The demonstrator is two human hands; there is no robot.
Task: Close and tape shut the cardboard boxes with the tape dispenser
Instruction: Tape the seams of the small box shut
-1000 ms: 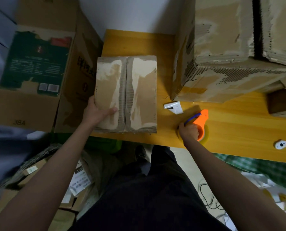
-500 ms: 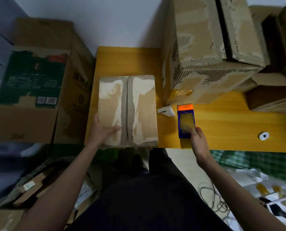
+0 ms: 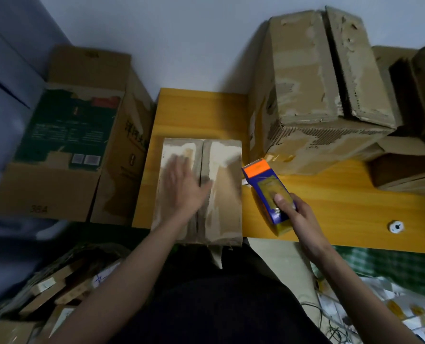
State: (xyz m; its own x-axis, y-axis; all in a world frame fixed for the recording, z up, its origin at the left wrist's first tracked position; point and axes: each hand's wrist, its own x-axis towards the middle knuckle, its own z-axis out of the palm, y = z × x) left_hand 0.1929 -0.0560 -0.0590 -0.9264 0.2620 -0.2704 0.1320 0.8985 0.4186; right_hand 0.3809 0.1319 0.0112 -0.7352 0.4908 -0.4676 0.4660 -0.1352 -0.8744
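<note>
**Dispenser lifted, flaps pinned**

The right hand (image 3: 299, 220) now grips the tape dispenser (image 3: 269, 192), raised off the yellow table (image 3: 330, 202) at the small box's (image 3: 201, 189) three o'clock. The left hand (image 3: 184, 187) has slid onto the seam, fingers flat; taping looks imminent. Bigger boxes (image 3: 318, 95) crowd one o'clock against a pale wall (image 3: 181, 40).

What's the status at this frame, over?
Left hand flat on box, flaps closed. Right hand grips dispenser beside it, above table. Seam untaped, nothing blocking.
</note>
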